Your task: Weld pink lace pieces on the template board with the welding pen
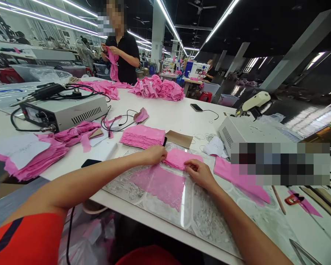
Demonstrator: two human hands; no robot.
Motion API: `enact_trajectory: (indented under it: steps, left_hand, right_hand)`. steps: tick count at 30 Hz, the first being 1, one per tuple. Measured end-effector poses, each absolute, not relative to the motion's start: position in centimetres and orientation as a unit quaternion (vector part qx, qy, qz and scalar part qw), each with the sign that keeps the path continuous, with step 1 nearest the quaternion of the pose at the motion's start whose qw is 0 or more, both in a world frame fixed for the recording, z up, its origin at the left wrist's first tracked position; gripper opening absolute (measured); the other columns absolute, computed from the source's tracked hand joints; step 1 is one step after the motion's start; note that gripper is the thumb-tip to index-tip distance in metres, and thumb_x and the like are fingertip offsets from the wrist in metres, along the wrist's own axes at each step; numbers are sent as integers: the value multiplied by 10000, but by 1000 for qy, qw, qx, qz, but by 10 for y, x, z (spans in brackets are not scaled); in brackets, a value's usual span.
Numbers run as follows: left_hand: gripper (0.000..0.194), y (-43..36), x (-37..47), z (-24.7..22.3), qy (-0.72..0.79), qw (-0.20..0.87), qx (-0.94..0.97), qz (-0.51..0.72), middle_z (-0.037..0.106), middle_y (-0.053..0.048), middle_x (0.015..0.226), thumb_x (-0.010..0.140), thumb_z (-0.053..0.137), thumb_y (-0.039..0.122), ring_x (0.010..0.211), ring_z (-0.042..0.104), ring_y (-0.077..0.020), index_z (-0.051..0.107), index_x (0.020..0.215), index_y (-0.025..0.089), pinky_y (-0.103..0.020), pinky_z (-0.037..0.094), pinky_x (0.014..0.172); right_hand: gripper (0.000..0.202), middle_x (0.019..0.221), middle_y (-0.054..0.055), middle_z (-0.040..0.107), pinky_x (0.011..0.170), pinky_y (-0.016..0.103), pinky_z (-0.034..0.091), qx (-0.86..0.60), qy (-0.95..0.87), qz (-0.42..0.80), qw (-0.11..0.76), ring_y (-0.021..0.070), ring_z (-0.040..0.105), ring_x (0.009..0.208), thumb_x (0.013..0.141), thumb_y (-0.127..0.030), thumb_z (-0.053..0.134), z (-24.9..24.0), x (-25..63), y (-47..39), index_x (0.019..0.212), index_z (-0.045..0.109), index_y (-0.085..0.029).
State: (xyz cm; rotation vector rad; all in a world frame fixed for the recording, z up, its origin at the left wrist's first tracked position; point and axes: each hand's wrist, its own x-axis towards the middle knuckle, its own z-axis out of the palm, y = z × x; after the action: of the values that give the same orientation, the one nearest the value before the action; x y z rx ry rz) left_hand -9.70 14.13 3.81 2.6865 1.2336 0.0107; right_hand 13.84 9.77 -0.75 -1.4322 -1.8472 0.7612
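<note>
My left hand (156, 155) is closed, its fingertips pinching the left edge of a small pile of pink lace fabric (177, 159). At the right edge of this pile, my right hand (200, 172) has its thumb and fingers bent together on the fabric. A single sheer pink lace piece (165, 184), with a scalloped edge, lies on the clear-topped board (206, 213) nearer to me. Behind my left hand sits a taller stack of folded pink pieces (142, 136). A short dark object sticks up by my left knuckles; its kind is unclear.
Grey box-shaped machines stand left (79, 110) and right (253, 132), with cables. Brown cardboard (179, 139), a phone (196, 107), pink fabric (242, 178) and red-handled snips (294, 198) lie on the table. Across it, a person (124, 55) holds pink fabric near pink heaps (157, 88).
</note>
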Motion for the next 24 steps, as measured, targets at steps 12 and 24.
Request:
enact_trajectory:
  steps: [12,24]
  left_hand:
    - [189,136,-93,53,423,21,904,50,622,-79,949,876,446,134,782,598,-175,633,848,142,-260,422,642]
    - [113,129,-81,48,411,-21,905,110,582,-59,940,839,503,129,869,580,-185,591,901,165,-292,472,756]
  right_hand:
    - [257,744,37,666,613,284,496,-544,-714,292,329,147,606,651,741,-348,550,-2,139,98,891,663,-173]
    - [126,819,27,655,667,278,426,-543,-750,167,339,152,559,713,716,-194,586,25,74,118,822,654,-204]
